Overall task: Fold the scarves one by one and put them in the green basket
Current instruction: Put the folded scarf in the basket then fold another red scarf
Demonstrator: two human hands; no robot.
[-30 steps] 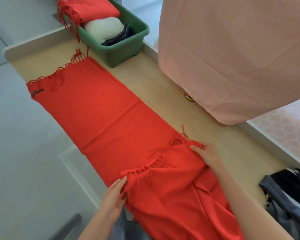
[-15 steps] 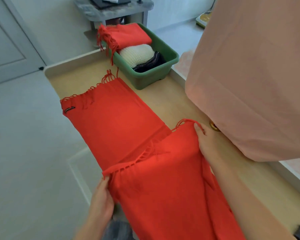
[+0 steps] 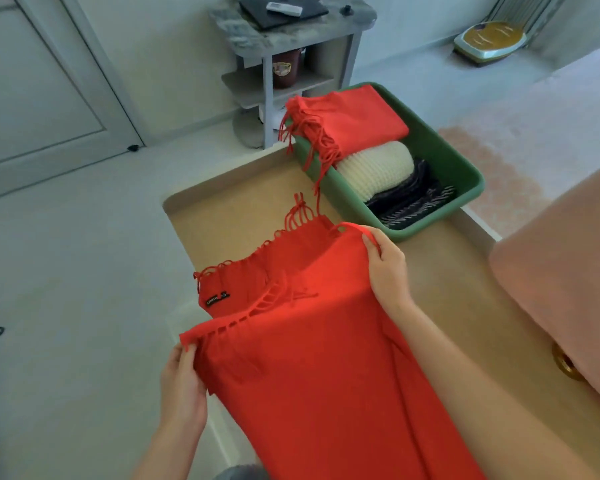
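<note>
A long red fringed scarf point(image 3: 312, 358) lies along the tan table point(image 3: 236, 209), doubled over itself. My left hand point(image 3: 182, 382) pinches the near-left corner of the upper layer. My right hand point(image 3: 387, 268) grips its far-right corner, close to the lower layer's fringed end and black label. The green basket point(image 3: 465, 168) stands just beyond at the table's far right. It holds a folded red scarf point(image 3: 350, 119), a cream knitted one point(image 3: 378, 171) and a dark striped one point(image 3: 413, 202).
A pink cloth-covered bulk point(image 3: 561, 282) crowds the table's right side, with a brass ring point(image 3: 567, 363) beneath it. A grey shelf stand point(image 3: 291, 39) is behind the table. A pale floor and a door point(image 3: 39, 81) lie to the left.
Both hands have carried the scarf's near fringed end forward over the flat half, almost to the far fringed end. The view has tilted up toward the basket.
</note>
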